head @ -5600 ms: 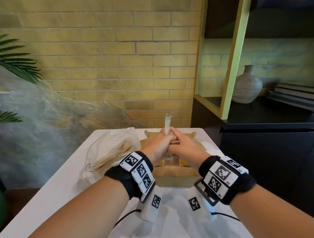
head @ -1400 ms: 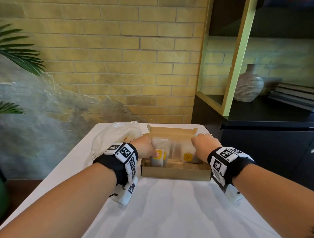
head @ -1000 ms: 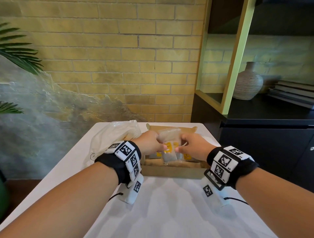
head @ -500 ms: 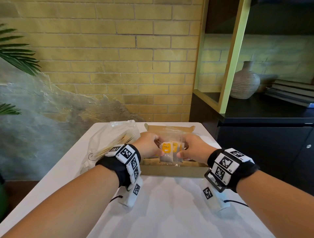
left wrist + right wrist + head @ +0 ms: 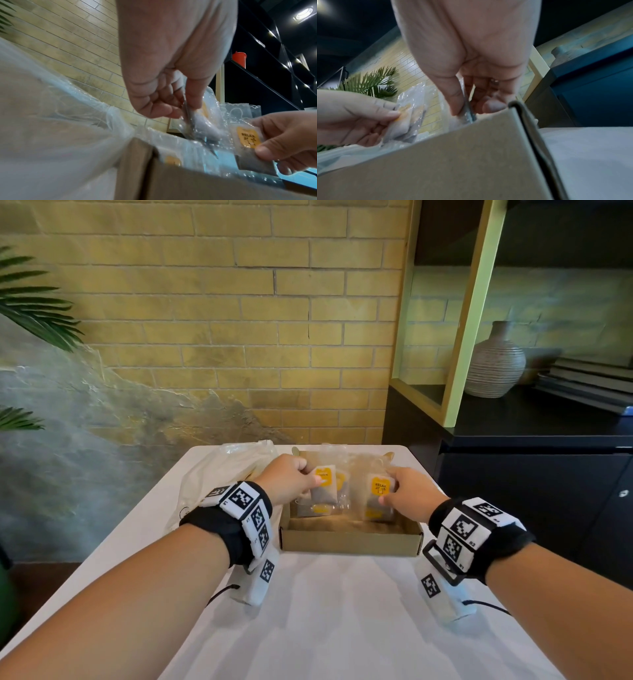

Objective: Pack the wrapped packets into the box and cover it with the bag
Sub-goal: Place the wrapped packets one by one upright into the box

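An open brown cardboard box sits on the white table, with several clear-wrapped packets bearing yellow labels lying inside. My left hand pinches one or two packets above the box's left half; the same packets show between thumb and fingers in the left wrist view. My right hand pinches another packet over the right half, its "RELAX" label plain from the left wrist. The box wall fills the right wrist view. A translucent plastic bag lies left of the box.
The white table has bare surface in front of the box. A dark cabinet with a ribbed vase and stacked books stands close on the right. A brick wall is behind, palm leaves at the left.
Half a second ago both hands held packets together at the box's middle; now they have drawn apart, left hand with its packets to the left, right hand with one to the right.
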The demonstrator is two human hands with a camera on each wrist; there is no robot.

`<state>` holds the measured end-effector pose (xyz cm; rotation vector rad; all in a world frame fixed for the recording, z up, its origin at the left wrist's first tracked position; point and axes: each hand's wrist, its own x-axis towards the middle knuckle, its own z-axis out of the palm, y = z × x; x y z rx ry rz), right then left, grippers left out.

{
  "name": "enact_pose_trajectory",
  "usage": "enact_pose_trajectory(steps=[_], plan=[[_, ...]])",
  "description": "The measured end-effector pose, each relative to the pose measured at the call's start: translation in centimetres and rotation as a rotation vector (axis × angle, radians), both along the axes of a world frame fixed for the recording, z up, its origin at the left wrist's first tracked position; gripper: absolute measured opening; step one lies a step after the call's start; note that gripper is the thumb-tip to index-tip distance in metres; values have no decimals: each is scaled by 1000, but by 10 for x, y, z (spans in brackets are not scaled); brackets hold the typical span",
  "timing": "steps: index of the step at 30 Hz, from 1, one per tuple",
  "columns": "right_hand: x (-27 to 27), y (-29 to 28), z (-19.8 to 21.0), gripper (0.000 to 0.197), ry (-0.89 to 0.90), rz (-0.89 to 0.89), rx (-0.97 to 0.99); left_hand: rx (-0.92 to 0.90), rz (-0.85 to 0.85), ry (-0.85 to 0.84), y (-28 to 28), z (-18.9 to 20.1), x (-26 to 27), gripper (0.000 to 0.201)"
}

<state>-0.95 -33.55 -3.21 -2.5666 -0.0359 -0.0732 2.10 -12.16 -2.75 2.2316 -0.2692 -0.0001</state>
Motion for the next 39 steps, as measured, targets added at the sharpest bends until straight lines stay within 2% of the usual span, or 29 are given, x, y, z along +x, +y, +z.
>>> enact_pose_trajectory(steps=[3, 5, 9, 11, 14, 16, 18, 27, 32, 39], plan=[[3, -4, 1, 31, -16, -67, -41, 49, 9, -78, 2, 8, 4, 23], [2, -6, 3, 30, -16, -84, -40, 142, -14, -126, 1, 14, 5, 19], [5, -9, 4, 31, -14, -89, -59, 515, -120, -219, -9, 23, 1, 9], [5, -9, 4, 33, -12, -92, -68, 650, -173, -197, -15, 23, -1, 1], [4, -8, 5, 40, -3, -91, -100, 812, -197, -115, -21, 13, -2, 20], [3, -7, 5, 46, 11, -83, -119, 838, -195, -82, -23, 6, 0, 25], [2, -8, 4, 48, 21, -66, -160, 840, -193, -77, -23, 3, 1, 19], [0, -9, 6, 42, 16, -30, -195, 847, -230, -190, -24, 17, 2, 18], [-1, -8, 7, 47, 27, -27, -203, 971, -249, -160, -23, 4, 0, 22], [2, -13, 4, 39, 34, -23, -196, 913, -218, -122, -19, 13, 5, 30]])
